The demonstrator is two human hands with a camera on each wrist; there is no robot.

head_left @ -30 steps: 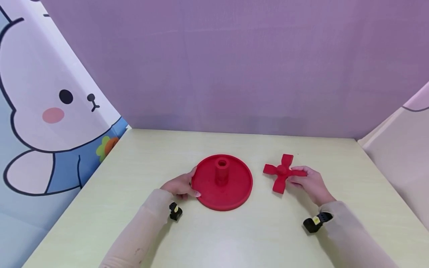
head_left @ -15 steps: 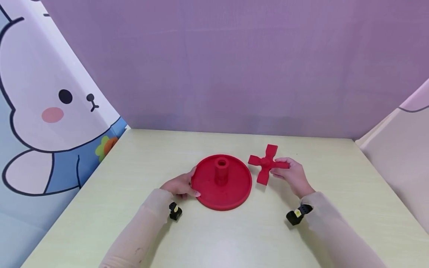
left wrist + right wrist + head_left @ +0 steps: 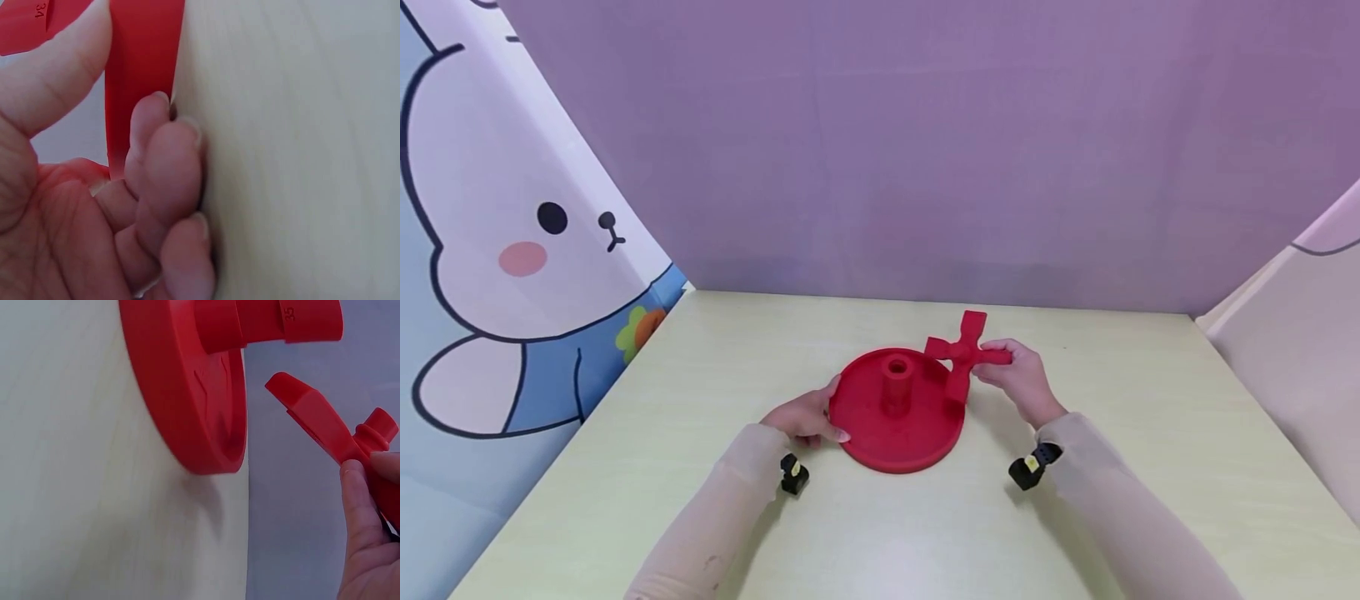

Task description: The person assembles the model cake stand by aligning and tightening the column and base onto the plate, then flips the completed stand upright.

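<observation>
A round red base (image 3: 868,429) with a raised rim lies flat on the table. From its middle a hollow red post (image 3: 897,390) stands upright; the right wrist view shows the post (image 3: 312,320) stamped "35". My left hand (image 3: 805,416) grips the base's left edge, thumb over the rim; in the left wrist view, curled fingers (image 3: 172,172) lie against the outer wall (image 3: 140,69). My right hand (image 3: 1024,379) pinches one arm of a red four-armed cross piece (image 3: 961,353). This piece is raised above the base's right edge, apart from the post, with a short stub (image 3: 381,424) at its hub.
The pale wooden table (image 3: 880,533) stretches around the base on every side. A purple cloth wall (image 3: 880,167) rises at its back edge. A cartoon-printed sheet (image 3: 475,250) hangs at the left, and a pale sheet (image 3: 1300,333) at the right.
My right hand has carried the cross piece leftward and slightly away from me, from beside the base to over its right edge. My left hand and the base have stayed in place.
</observation>
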